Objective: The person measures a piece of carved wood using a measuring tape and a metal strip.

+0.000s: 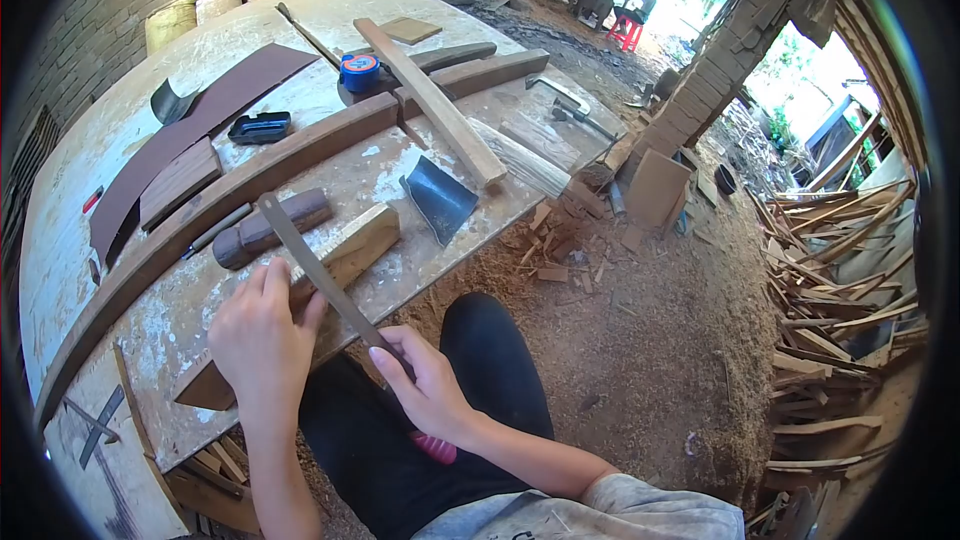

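Note:
My right hand is closed round the near end of a long flat metal file, which slants up and left across a wooden piece. That piece lies on the worktable near its front edge. My left hand grips the wooden piece just left of the file, fingers bent over it. Beyond my left hand lie a dark wooden mallet-like block and a thin dark tool. A dark curved sheet rests to the right of the wooden piece.
A long curved beam spans the worktable. Behind it are a blue tape measure, a black tray and brown sandpaper. A clamp sits at the right edge. Wood scraps pile at right; a person sits far back.

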The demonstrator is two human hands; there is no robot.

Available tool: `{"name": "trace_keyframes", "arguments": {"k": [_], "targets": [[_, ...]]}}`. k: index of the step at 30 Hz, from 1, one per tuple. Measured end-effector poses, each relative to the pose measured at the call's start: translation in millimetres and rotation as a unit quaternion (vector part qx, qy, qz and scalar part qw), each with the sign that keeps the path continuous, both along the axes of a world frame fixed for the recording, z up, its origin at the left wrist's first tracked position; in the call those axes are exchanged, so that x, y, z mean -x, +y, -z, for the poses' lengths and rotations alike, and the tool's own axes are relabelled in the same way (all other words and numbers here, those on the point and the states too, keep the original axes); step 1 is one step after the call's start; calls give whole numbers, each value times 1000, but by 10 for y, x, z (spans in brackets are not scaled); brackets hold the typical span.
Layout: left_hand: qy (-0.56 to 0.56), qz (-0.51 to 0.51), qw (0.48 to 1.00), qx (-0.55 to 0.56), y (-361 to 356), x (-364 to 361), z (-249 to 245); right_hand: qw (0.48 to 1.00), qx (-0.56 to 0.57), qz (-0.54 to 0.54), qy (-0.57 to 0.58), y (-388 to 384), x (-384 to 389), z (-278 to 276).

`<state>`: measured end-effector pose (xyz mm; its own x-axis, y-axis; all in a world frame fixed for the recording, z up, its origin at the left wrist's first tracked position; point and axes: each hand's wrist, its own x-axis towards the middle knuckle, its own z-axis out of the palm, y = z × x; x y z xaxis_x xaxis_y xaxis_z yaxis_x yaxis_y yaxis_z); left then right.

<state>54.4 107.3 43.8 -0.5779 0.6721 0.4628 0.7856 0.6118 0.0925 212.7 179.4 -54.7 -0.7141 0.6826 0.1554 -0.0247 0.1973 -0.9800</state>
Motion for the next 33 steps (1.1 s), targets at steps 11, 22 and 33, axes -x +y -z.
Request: {"name": "trace_keyframes", "arguments": {"k": [11,22,33], "targets": [[10,17,1000,-14,-16,40,35,1000,-15,5,-5,-3,17,31],[5,12,1000,-9,6,36,28,1000,-27,13,-5,4,46,55],[-19,7,1000,3,-15,22,27,1000,-12,9,10,12,90,-22]]}}
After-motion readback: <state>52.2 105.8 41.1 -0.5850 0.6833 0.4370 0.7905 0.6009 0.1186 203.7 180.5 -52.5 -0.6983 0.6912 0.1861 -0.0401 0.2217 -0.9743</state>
